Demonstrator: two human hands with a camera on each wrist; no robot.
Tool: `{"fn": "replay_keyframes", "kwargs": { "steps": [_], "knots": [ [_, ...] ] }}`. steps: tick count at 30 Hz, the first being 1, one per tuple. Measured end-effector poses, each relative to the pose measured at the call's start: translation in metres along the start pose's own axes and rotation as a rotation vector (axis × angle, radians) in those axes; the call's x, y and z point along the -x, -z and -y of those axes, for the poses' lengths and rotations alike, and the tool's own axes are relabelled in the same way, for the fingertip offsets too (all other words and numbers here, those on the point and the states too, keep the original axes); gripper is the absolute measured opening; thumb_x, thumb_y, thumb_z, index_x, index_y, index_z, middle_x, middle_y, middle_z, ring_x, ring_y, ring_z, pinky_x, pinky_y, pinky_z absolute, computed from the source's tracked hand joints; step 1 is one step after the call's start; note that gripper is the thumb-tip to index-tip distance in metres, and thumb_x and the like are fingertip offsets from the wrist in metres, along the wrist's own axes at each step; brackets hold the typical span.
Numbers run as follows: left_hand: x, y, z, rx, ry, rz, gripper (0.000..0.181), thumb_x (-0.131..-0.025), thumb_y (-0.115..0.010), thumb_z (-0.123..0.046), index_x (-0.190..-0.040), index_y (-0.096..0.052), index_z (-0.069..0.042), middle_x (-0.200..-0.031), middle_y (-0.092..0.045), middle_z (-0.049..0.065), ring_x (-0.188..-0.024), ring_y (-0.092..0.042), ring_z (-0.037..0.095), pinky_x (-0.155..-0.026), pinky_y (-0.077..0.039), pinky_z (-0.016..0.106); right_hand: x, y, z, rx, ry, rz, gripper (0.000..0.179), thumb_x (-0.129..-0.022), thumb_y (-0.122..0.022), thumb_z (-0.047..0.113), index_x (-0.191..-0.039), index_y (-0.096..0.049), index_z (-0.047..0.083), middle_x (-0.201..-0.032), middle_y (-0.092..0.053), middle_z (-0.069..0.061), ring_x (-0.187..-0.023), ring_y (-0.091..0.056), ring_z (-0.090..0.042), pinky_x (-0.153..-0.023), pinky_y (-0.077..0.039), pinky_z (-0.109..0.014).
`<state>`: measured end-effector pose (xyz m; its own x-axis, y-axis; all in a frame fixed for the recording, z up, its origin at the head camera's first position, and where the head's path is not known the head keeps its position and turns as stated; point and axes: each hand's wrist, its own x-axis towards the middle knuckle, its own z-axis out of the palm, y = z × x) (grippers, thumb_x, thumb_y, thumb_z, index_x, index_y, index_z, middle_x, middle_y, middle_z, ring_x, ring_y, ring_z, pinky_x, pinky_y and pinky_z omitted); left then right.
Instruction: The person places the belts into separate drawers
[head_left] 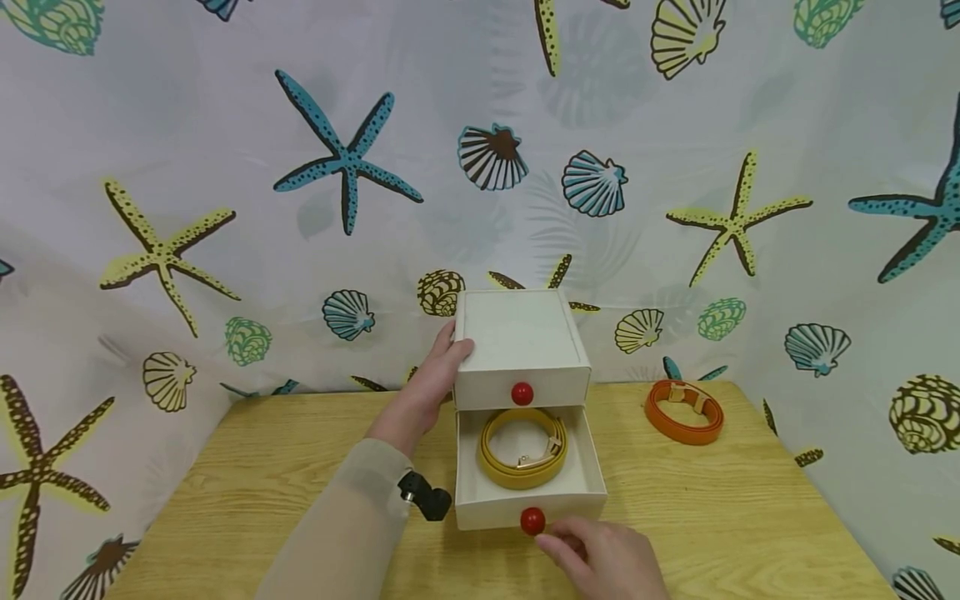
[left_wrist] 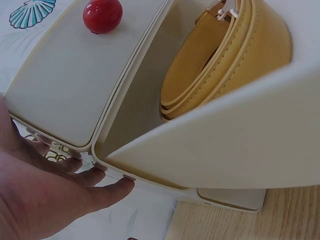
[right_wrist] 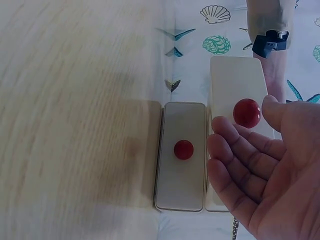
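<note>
A white box of small drawers (head_left: 517,329) stands on the table with a middle drawer (head_left: 498,512) pulled out. A coiled yellow belt (head_left: 521,479) with a gold buckle lies in that drawer. My left hand (head_left: 438,367) rests against the box's left side, thumb at the top edge; in the left wrist view its fingers (left_wrist: 117,190) touch the side wall. Close beside the open drawer's red knob (head_left: 532,521) is my right hand (head_left: 607,558), thumb and fingers loosely bent. In the right wrist view the knob (right_wrist: 247,113) shows whole near the thumb; contact is unclear.
An orange coiled belt (head_left: 684,412) lies at the table's back right. The top drawer, with a red knob (head_left: 522,393), is closed; so is the lowest drawer (right_wrist: 182,185). A cloth printed with starfish and shells hangs behind the wooden table (head_left: 712,517).
</note>
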<state>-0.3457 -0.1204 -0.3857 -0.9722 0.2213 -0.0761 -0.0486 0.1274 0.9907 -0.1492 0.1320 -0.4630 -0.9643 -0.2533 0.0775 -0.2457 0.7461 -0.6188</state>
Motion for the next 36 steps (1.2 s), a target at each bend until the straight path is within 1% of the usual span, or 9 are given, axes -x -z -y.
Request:
{"fn": "replay_keyframes", "kwargs": {
  "steps": [5,12,15,19,22,28,36],
  "knots": [
    [0.000,0.000,0.001,-0.003,-0.001,-0.002,0.079,-0.113,-0.046,-0.051,-0.178,-0.003,-0.038,-0.184,-0.009,0.007,-0.162,-0.022,0.040,-0.126,-0.022,0.070,-0.003,-0.004,0.001,0.003,-0.024,0.013,0.040,-0.107,-0.066,0.058,-0.106,-0.083,0.021,-0.076,-0.065,0.022,-0.064,-0.054,-0.001,-0.064,-0.047,-0.027],
    [0.000,0.000,0.000,-0.002,-0.001,0.001,0.078,-0.113,-0.046,-0.051,-0.178,-0.004,-0.038,-0.183,-0.010,0.007,-0.162,-0.024,0.040,-0.126,-0.023,0.070,-0.007,-0.008,0.002,-0.006,-0.055,0.025,0.042,-0.108,-0.065,0.060,-0.103,-0.082,0.022,-0.072,-0.062,0.019,-0.064,-0.053,-0.005,-0.064,-0.045,-0.028],
    [0.000,0.000,-0.001,-0.003,-0.001,0.001,0.078,-0.114,-0.046,-0.051,-0.178,-0.004,-0.038,-0.183,-0.010,0.007,-0.162,-0.024,0.040,-0.126,-0.023,0.070,-0.009,-0.010,0.002,-0.003,-0.066,0.032,0.042,-0.108,-0.063,0.060,-0.097,-0.079,0.023,-0.070,-0.059,0.017,-0.062,-0.051,-0.006,-0.063,-0.043,-0.028],
    [0.001,0.000,-0.001,0.000,-0.002,0.002,0.078,-0.114,-0.046,-0.050,-0.178,-0.004,-0.037,-0.183,-0.010,0.006,-0.163,-0.022,0.040,-0.126,-0.022,0.070,-0.010,-0.012,0.003,-0.012,-0.066,0.034,0.043,-0.109,-0.062,0.060,-0.085,-0.072,0.025,-0.065,-0.055,0.015,-0.059,-0.048,-0.007,-0.060,-0.038,-0.028],
    [0.001,0.000,-0.001,0.001,-0.003,0.001,0.078,-0.114,-0.046,-0.050,-0.178,-0.004,-0.037,-0.184,-0.009,0.006,-0.163,-0.021,0.040,-0.126,-0.022,0.071,-0.010,-0.013,0.004,-0.022,-0.055,0.028,0.044,-0.110,-0.062,0.059,-0.081,-0.068,0.026,-0.063,-0.052,0.015,-0.057,-0.046,-0.007,-0.058,-0.036,-0.028],
    [0.002,-0.002,-0.002,0.001,0.001,-0.004,0.077,-0.114,-0.046,-0.050,-0.178,-0.005,-0.037,-0.183,-0.011,0.006,-0.162,-0.023,0.040,-0.126,-0.023,0.071,-0.010,-0.015,0.002,-0.025,-0.020,0.009,0.041,-0.111,-0.061,0.056,-0.081,-0.065,0.028,-0.064,-0.053,0.016,-0.058,-0.047,-0.006,-0.058,-0.039,-0.028],
    [0.002,-0.001,-0.002,-0.001,0.001,-0.001,0.079,-0.114,-0.046,-0.050,-0.179,-0.003,-0.036,-0.183,-0.010,0.007,-0.162,-0.024,0.040,-0.126,-0.024,0.070,-0.013,-0.016,0.000,-0.066,-0.018,0.041,0.041,-0.112,-0.059,0.054,-0.090,-0.071,0.022,-0.070,-0.059,0.017,-0.059,-0.049,-0.006,-0.059,-0.041,-0.028]
  ]
}}
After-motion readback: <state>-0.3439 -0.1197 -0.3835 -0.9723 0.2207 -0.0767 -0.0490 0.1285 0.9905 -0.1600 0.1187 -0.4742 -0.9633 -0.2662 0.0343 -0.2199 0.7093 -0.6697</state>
